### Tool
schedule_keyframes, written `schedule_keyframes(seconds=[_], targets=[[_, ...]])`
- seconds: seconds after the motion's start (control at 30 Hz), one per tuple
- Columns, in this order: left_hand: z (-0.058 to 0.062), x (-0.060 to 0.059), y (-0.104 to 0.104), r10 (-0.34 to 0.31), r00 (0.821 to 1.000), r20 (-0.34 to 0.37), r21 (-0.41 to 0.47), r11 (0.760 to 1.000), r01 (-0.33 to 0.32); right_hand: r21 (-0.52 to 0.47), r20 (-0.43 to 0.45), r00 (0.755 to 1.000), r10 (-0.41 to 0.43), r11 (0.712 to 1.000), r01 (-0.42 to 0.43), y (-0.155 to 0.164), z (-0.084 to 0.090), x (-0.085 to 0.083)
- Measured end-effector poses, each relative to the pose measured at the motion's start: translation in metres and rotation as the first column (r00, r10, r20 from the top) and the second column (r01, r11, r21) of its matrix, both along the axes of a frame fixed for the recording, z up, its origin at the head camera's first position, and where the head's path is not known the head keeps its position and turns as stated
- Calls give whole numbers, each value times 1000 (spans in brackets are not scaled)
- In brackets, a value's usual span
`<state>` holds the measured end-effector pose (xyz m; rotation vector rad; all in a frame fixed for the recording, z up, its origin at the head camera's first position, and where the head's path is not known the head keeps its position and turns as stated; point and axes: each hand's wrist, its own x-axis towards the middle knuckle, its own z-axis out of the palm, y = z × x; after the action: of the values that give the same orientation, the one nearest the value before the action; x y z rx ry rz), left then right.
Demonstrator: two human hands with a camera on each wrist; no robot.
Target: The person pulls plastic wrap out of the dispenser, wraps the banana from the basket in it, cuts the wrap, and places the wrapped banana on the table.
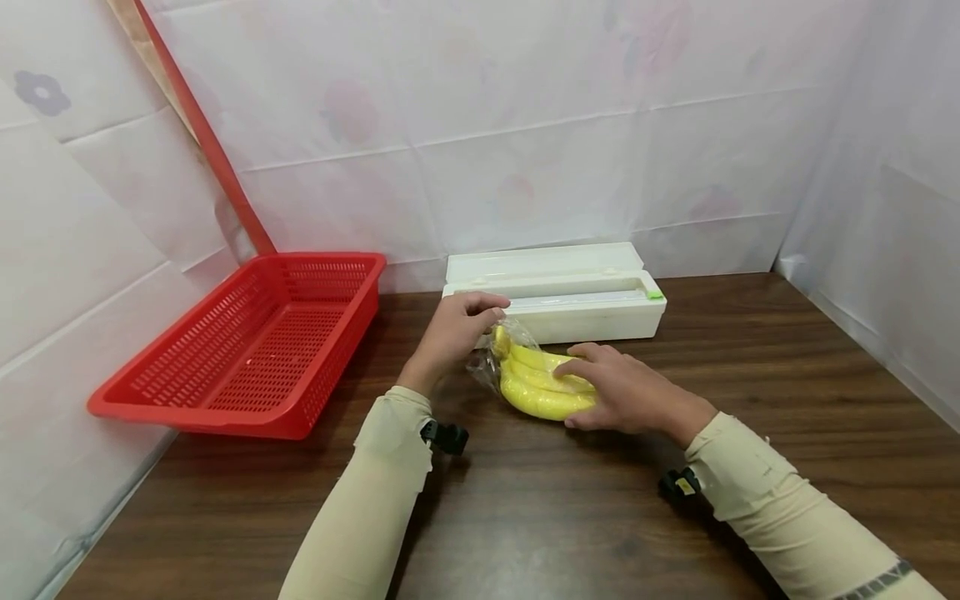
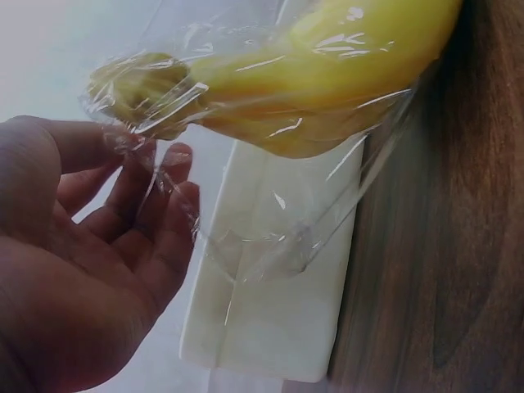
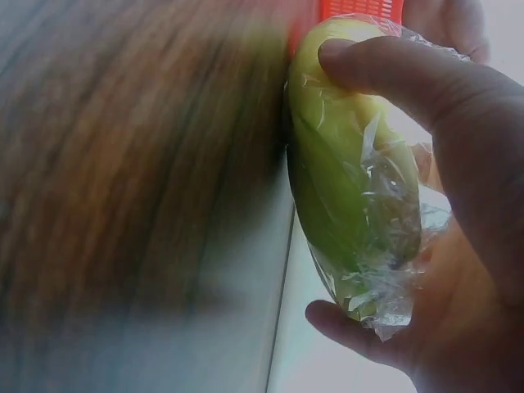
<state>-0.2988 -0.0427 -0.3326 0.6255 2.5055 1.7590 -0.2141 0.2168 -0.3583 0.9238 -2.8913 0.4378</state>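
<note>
A bunch of yellow bananas [image 1: 536,385] wrapped in clear cling film [image 1: 486,367] lies on the dark wooden table [image 1: 525,517]. My right hand [image 1: 579,392] covers the bunch's right end. In the right wrist view that right hand [image 3: 323,184] has a finger curled over the top of the bananas [image 3: 360,213] and the thumb beneath. At the stem end my left hand [image 1: 491,321] is curled, and in the left wrist view the left hand [image 2: 143,164] pinches loose cling film [image 2: 270,237] beside the bananas [image 2: 327,74].
A white cling-film dispenser box [image 1: 558,292] stands just behind the bananas against the back wall. A red plastic basket [image 1: 255,342] sits at the left, tilted against the covered side wall. White sheeting lines all walls.
</note>
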Motion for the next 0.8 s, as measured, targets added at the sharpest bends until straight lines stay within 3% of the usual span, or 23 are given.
schedule_keyframes(seconds=[0.23, 0.33, 0.43, 0.63, 0.8], targets=[[-2, 1, 5, 63, 984, -164, 7, 998, -63, 34, -40, 999, 14, 999, -12, 0, 1, 1], [-1, 1, 4, 81, 978, -194, -10, 996, -85, 42, -54, 998, 16, 999, -14, -1, 2, 2], [-1, 0, -1, 54, 982, -182, -51, 997, -65, 46, -57, 998, 15, 999, -12, -1, 3, 2], [-3, -4, -11, -60, 991, -121, -148, 988, 42, 44, -58, 998, 20, 999, -17, -2, 2, 1], [-6, -7, -11, -79, 980, -182, -185, 982, 44, 52, -68, 997, 25, 998, -22, 0, 0, 1]])
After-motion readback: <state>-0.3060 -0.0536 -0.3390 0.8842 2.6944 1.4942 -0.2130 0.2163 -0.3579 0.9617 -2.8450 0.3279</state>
